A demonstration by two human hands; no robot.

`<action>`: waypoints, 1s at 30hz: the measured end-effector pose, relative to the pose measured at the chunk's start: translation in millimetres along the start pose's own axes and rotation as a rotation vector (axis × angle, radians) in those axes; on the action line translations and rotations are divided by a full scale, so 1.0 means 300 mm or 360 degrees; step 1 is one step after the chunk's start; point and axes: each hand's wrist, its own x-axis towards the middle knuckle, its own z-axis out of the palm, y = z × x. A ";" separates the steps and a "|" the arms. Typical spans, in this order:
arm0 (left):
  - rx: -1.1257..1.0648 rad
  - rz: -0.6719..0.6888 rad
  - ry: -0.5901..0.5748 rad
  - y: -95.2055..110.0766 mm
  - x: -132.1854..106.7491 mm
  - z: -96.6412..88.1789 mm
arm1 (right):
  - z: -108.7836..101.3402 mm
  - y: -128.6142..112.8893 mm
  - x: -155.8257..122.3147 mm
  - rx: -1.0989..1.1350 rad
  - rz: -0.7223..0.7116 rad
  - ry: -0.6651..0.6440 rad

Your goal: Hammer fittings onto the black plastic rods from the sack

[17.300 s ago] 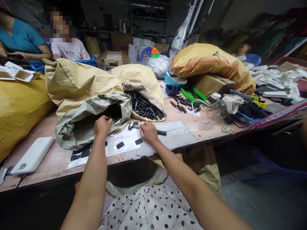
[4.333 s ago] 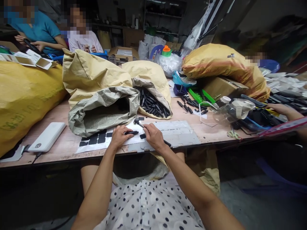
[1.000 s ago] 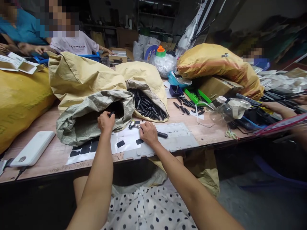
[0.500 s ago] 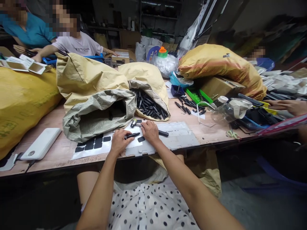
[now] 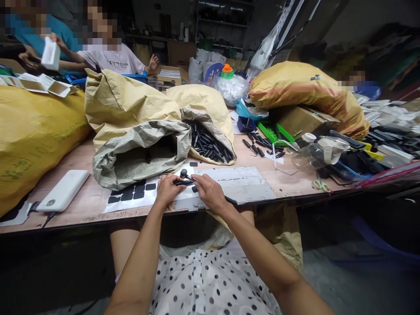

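My left hand (image 5: 167,189) is closed on a slim black pen-like piece (image 5: 184,182), held low over a flat white board (image 5: 243,183). My right hand (image 5: 210,194) is wrapped round a small hammer (image 5: 184,173) with a thin metal shaft. Its dark head is just above the black piece, and the dark end of its handle shows below my right wrist. Whether head and piece touch, I cannot tell. Left of my hands lies a white sheet with black rounded stickers (image 5: 139,191). Behind them, an open sack (image 5: 210,98) spills many similar black pieces (image 5: 210,142).
Another open sack (image 5: 127,100) with a grey lining stands behind my left hand. A white power bank (image 5: 64,190) with a cable lies at left. To the right are loose black pieces, a green tray (image 5: 275,132), a clear plastic jar (image 5: 303,153) and scissors (image 5: 320,185). Co-workers sit across the table.
My right hand has tightened on the hammer, bringing its head over the black piece and swinging the handle toward me. A co-worker at far left now lifts a white box.
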 end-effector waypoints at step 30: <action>0.0096 0.0033 0.0030 0.024 -0.018 0.003 | 0.008 0.116 0.145 -0.0141 0.0119 0.0098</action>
